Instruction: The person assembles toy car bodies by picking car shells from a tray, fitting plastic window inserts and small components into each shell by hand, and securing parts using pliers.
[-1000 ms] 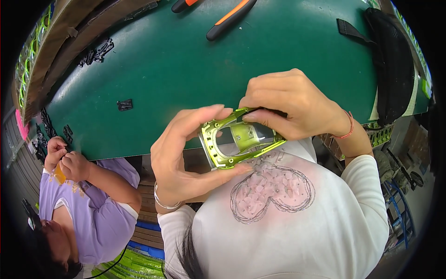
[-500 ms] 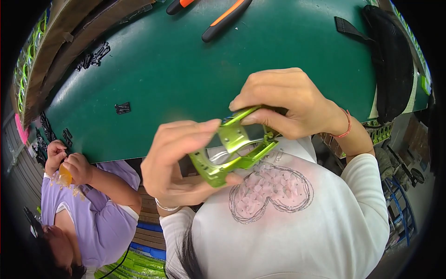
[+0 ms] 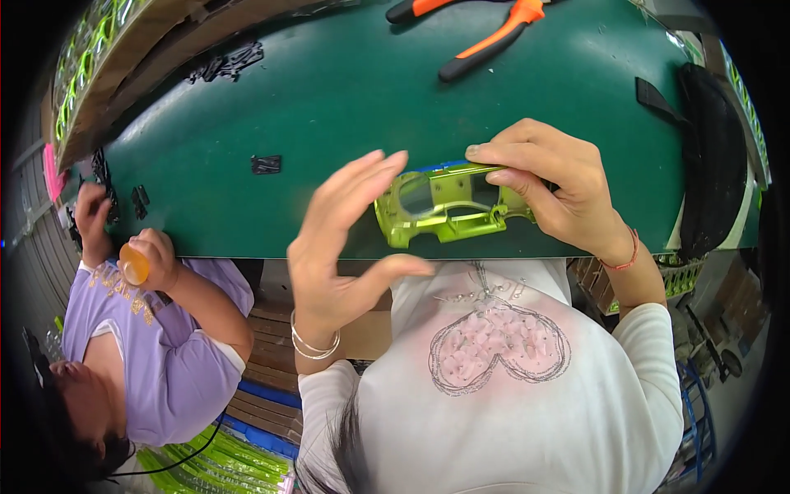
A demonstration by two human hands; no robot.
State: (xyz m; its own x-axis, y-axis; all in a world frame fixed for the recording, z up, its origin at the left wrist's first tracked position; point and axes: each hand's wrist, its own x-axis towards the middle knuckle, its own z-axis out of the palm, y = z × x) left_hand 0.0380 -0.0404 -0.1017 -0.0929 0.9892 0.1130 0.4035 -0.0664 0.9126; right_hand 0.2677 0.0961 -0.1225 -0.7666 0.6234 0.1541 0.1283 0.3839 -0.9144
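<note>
A shiny lime-green toy car body [image 3: 451, 222] with open window gaps is held over the near edge of the green table. My right hand [image 3: 553, 183] pinches its right end between thumb and fingers. A strip of blue shows along its far side. Beside its left end is my left hand [image 3: 341, 235], fingers stretched up and thumb spread apart, with nothing held in it. Part of the car body's right end is hidden by my right hand.
Orange-and-black pliers [image 3: 494, 41] lie at the table's far side. A small black part [image 3: 266, 165] and a pile of black parts [image 3: 229, 62] rest to the left. A black pouch [image 3: 713, 160] is at right. A co-worker's hand [image 3: 152, 257] holds an orange-handled tool [image 3: 133, 265].
My left hand has let go of the car body and opened to its left. The right hand has turned the body more level and moved it away from my chest, over the table edge.
</note>
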